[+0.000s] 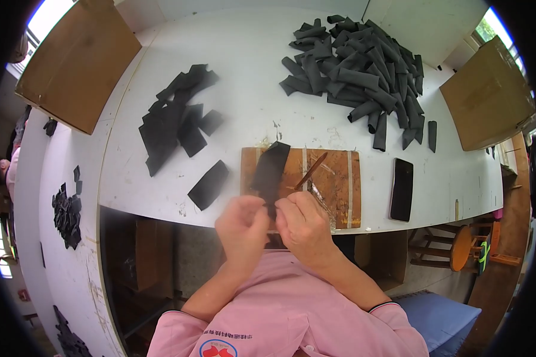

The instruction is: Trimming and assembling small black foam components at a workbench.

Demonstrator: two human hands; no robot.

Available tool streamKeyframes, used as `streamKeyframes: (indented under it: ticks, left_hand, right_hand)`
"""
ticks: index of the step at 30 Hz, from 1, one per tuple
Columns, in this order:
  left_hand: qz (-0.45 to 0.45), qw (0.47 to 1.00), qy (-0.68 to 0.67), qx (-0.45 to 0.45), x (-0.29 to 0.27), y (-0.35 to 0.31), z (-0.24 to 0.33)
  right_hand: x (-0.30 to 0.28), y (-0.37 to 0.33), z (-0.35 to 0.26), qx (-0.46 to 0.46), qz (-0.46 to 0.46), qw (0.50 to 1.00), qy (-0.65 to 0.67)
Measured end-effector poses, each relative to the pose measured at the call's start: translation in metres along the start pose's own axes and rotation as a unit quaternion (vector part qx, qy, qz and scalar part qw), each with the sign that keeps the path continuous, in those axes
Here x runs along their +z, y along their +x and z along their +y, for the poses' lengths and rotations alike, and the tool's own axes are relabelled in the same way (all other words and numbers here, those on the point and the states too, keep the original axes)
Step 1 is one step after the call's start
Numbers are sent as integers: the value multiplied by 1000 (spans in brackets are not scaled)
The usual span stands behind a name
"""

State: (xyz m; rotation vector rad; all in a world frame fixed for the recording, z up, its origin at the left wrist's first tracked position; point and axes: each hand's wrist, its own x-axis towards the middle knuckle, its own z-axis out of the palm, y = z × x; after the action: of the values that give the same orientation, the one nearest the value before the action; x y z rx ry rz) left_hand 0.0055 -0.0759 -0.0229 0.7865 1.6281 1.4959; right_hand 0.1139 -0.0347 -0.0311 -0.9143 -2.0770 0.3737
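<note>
Pink short-sleeved shirt (280, 297) fabric fills the bottom of the view, closest to the camera, and both bare forearms reach up from it to the near edge of a white worktable (250, 107). Thumb and forefinger of the right hand (307, 223) are pinched together on the near end of a dark fabric strip (272, 169), its other fingers curled in. Beside it, the left hand (243, 225) is blurred, its fingers bent close to that same end; whether they grip the cloth I cannot tell. The strip lies lengthwise over the left part of a worn brown board (342, 190) banded with pale tape, its far end just past the board's back edge. Right of the strip, a slim brown stick-like tool (311, 171) rests aslant on the board. One flat dark piece (209, 185) lies left of the board, with a loose pile of flat dark pieces (167, 119) farther back. Toward the back right sits a large heap of dark rolled tubes (363, 71); nearer, right of the board, lies a black smartphone (402, 189). Cardboard boxes (77, 65) stand at both sides of the tabletop.
</note>
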Motion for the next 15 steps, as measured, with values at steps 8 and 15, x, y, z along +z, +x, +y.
streamKeyframes:
  ticks: [8, 15]
  left_hand:
    - [-243, 913, -275, -177, -20, 16, 6]
    - [-36, 998, -34, 33, 3, 7, -12]
  right_hand:
    - [-10, -5, 13, 381, -103, 728, 561]
    - [-3, -12, 13, 407, -127, 565, 707]
